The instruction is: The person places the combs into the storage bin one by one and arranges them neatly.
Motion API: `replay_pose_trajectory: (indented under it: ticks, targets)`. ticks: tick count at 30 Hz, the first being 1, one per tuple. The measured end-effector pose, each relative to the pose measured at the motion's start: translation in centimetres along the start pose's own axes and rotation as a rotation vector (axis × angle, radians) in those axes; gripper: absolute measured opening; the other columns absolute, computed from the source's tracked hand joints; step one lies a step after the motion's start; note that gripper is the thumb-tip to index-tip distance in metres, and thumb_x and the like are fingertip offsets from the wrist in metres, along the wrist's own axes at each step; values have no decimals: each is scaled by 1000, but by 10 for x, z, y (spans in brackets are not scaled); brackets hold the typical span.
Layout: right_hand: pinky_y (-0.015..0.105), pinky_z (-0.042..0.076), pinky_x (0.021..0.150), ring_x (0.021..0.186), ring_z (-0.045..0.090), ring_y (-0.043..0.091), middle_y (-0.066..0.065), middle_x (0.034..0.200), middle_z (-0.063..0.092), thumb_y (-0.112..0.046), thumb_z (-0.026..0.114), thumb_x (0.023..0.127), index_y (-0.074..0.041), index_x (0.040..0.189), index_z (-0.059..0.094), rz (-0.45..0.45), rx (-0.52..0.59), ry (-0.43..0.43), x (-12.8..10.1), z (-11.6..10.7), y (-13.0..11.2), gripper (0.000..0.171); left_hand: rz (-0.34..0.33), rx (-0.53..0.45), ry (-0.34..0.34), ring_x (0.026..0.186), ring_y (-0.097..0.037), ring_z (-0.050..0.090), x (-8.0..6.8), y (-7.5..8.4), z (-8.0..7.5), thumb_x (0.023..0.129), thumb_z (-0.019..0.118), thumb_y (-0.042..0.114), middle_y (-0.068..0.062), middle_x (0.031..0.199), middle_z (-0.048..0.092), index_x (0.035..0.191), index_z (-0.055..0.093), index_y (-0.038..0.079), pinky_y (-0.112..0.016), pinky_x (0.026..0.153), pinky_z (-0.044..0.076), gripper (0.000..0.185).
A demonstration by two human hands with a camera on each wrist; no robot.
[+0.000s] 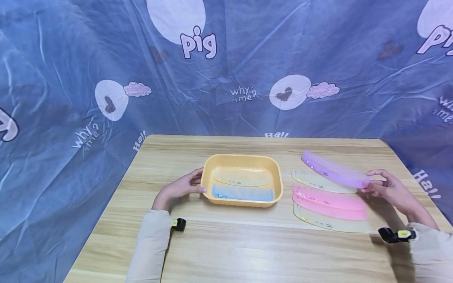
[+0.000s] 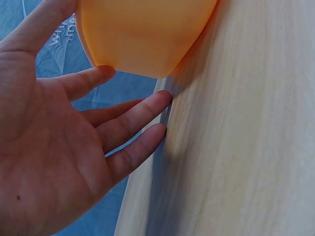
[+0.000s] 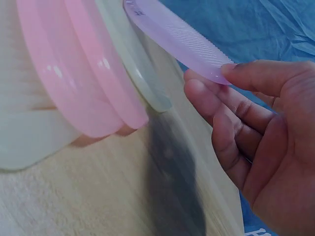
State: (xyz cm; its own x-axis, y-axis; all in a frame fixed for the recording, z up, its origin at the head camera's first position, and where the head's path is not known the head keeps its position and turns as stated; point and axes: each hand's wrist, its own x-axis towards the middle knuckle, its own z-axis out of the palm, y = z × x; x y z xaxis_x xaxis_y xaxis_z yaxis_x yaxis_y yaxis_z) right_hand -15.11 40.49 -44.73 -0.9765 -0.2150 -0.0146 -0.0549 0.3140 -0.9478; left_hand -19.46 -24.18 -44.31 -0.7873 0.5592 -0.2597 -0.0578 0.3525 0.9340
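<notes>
A yellow tray [image 1: 277, 179] stands mid-table with a pale comb [image 1: 240, 177] and a blue comb [image 1: 242, 193] inside. My left hand [image 1: 187, 184] rests against the tray's left wall [image 2: 142, 34], fingers fairly straight, thumb at the rim. My right hand [image 1: 383, 188] pinches the end of a purple comb [image 1: 334, 169] between thumb and fingers and holds it above the table; the same purple comb [image 3: 179, 37] fills the right wrist view. Below it lie a pale comb [image 1: 320, 181], two pink combs [image 1: 329, 203] and another pale comb [image 1: 329, 223].
The wooden table [image 1: 226, 251] has bare surface in front of the tray. Blue patterned cloth [image 1: 70, 98] hangs behind and at both sides. The table's left edge [image 2: 147, 162] runs close to my left fingers.
</notes>
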Motion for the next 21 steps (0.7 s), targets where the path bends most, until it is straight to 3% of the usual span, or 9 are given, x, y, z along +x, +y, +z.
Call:
replay_pose_trajectory:
  ticks: [12,21]
  targets:
    - [13,50,64,78,70,1,-7,87,76,11,43,95,-23,116,54,-64,169,18,-1,3,-12,41,-8,4,-3,142,-36,35,0,1,0,88,71,23,-21,155,31,155,13,9,-47,116,32,90]
    - [15,49,65,77,67,0,-7,90,76,12,40,96,-21,120,55,-134,211,-11,1,8,-24,43,-11,5,2,140,-36,37,0,1,1,88,72,24,-21,153,34,155,14,10,-47,115,34,90]
